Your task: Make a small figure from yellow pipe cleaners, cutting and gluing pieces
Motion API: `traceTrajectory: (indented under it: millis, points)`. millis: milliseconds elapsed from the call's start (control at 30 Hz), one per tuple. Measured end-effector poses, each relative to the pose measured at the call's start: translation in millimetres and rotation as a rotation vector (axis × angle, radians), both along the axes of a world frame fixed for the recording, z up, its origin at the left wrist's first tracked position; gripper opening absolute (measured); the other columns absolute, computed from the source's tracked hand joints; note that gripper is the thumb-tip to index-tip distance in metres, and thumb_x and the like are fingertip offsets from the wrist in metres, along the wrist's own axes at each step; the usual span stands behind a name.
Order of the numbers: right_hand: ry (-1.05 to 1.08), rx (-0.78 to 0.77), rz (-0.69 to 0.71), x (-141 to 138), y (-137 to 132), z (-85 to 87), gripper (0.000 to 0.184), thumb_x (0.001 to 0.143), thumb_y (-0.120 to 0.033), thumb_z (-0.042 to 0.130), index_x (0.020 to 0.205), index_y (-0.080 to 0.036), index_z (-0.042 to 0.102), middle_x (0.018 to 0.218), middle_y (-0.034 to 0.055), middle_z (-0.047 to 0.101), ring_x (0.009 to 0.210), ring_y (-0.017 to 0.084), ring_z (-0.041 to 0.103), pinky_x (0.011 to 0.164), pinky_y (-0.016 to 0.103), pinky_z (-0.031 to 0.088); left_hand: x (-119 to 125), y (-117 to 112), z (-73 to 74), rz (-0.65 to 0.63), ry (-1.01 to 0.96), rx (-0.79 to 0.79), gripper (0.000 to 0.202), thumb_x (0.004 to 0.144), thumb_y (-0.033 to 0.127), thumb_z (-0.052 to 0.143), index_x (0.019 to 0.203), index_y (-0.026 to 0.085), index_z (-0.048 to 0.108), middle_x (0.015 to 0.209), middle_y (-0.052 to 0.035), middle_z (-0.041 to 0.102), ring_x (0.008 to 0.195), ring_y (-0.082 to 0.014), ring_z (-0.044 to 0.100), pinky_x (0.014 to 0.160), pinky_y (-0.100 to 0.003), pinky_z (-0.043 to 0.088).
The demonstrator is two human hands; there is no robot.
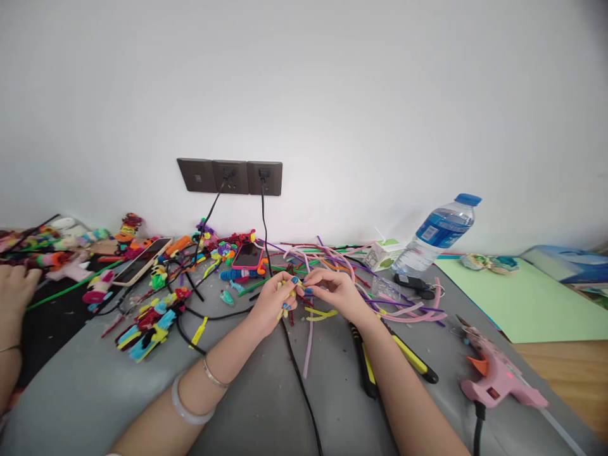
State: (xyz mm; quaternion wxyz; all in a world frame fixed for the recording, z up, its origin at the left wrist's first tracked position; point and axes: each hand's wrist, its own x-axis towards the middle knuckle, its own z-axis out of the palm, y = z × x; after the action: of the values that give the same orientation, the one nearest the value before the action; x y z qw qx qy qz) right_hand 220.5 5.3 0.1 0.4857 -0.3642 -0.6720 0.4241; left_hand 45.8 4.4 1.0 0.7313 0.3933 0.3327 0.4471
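While a co-worker's hand (pixel 16 288) sits cut off at the far left, here's the left hand (pixel 275 301), curled around a thin yellow strip (pixel 299 291)! The strip's visible end runs toward three o'clock, the rest lost among the fingers. Right there, the right hand (pixel 335 291) meets it, fingertips bunched; whether they're pinching, can't tell. At five o'clock, black-and-yellow handles (pixel 411 356), partly hidden by the forearm.
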Motion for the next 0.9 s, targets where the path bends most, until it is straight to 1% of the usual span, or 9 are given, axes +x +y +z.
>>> traceTrajectory:
  millis: [167,300,367,433,500,567,633,700,900]
  points:
    - [-0.004,0.007,-0.008,-1,-1,1.6,0.02,0.08,-0.039,0.072,0.084,-0.02,0.072,0.084,0.007,0.07,0.081,0.02,0.064,0.072,0.034,0.051,0,1,0.4,0.013,-0.043,-0.031,0.033,0.072,0.036,0.075,0.074,0.016,0.049,0.064,0.0021,0.06,0.04,-0.0008,0.029,0.044,-0.018,0.027]
    - [-0.006,0.036,-0.058,-1,0,1.2,0.017,0.081,-0.038,0.07,0.082,-0.02,0.072,0.083,0.0063,0.07,0.082,0.021,0.064,0.074,0.035,0.05,0,1,-1.0,-0.005,-0.024,-0.001,0.03,0.075,0.036,0.072,0.076,0.017,0.049,0.07,-0.0004,0.064,0.041,-0.0009,0.027,0.046,-0.019,0.027]
    - [0.009,0.031,-0.092,0,1,1.0,0.018,0.081,-0.039,0.07,0.082,-0.02,0.071,0.083,0.0062,0.069,0.081,0.021,0.063,0.075,0.035,0.05,-1,1,-1.5,-0.016,0.026,0.071,0.029,0.077,0.039,0.069,0.078,0.017,0.05,0.071,-0.0004,0.064,0.042,-0.0021,0.028,0.047,-0.02,0.029]
    - [0.026,0.0,-0.112,1,1,1.4,0.019,0.081,-0.04,0.069,0.083,-0.02,0.07,0.084,0.0062,0.069,0.08,0.021,0.063,0.074,0.034,0.05,-4,0,-1.3,-0.001,0.155,0.21,0.024,0.08,0.038,0.067,0.082,0.018,0.054,0.068,0.0002,0.062,0.045,-0.0053,0.035,0.049,-0.021,0.03]
    - [0.039,-0.028,-0.115,2,1,2.4,0.02,0.081,-0.04,0.068,0.083,-0.02,0.069,0.085,0.0062,0.069,0.079,0.02,0.063,0.073,0.034,0.05,-6,-1,-0.4,0.044,0.316,0.369,0.017,0.081,0.033,0.064,0.088,0.018,0.058,0.065,0.0005,0.062,0.053,-0.0094,0.045,0.054,-0.022,0.033]
    - [0.046,-0.041,-0.111,2,1,3.4,0.02,0.081,-0.04,0.068,0.084,-0.021,0.069,0.086,0.0062,0.069,0.079,0.02,0.063,0.073,0.033,0.05,-8,-2,0.6,0.093,0.423,0.483,0.013,0.082,0.026,0.062,0.092,0.019,0.058,0.064,0.001,0.062,0.06,-0.0122,0.052,0.06,-0.023,0.037]
    - [0.054,-0.042,-0.107,2,1,4.0,0.02,0.081,-0.04,0.069,0.084,-0.021,0.069,0.086,0.006,0.069,0.079,0.02,0.063,0.073,0.033,0.05,-9,-2,1.3,0.122,0.466,0.541,0.01,0.082,0.022,0.059,0.092,0.02,0.057,0.064,0.0017,0.062,0.062,-0.013,0.055,0.063,-0.023,0.039]
    - [0.053,-0.046,-0.102,2,1,4.0,0.019,0.08,-0.039,0.07,0.083,-0.021,0.07,0.084,0.0057,0.069,0.079,0.02,0.063,0.073,0.033,0.05,-10,-2,1.7,0.133,0.497,0.576,0.007,0.083,0.02,0.058,0.089,0.02,0.056,0.065,0.0019,0.063,0.061,-0.013,0.056,0.063,-0.022,0.039]
    - [0.038,-0.043,-0.097,2,1,3.6,0.022,0.08,-0.042,0.069,0.082,-0.02,0.07,0.081,0.0055,0.069,0.077,0.02,0.062,0.071,0.033,0.05,-11,-2,2.4,0.148,0.583,0.668,0.009,0.085,0.021,0.056,0.094,0.021,0.054,0.067,0.0029,0.063,0.063,-0.0127,0.057,0.063,-0.022,0.039]
